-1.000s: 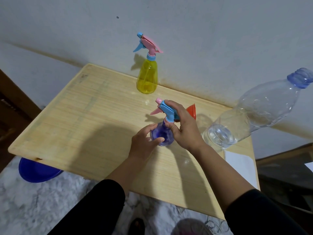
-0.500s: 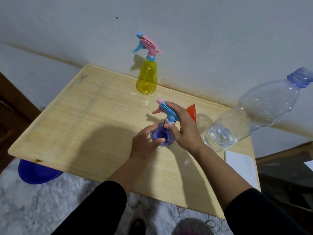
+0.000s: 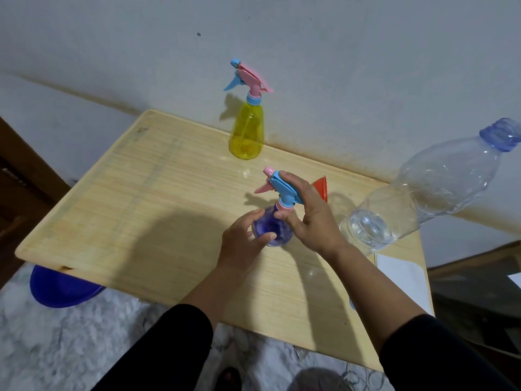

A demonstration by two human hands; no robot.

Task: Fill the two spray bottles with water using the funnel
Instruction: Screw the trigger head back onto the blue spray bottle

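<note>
Pale wood-grain desk pushed against a white wall; grey mottled floor below, blue basin under the left front corner. Purple spray bottle mid-desk: left hand curled round its body, right hand gripping the blue-pink spray head. Orange funnel just behind the right hand. Yellow spray bottle upright at the back edge. Clear water bottle near the right edge, capped.
</note>
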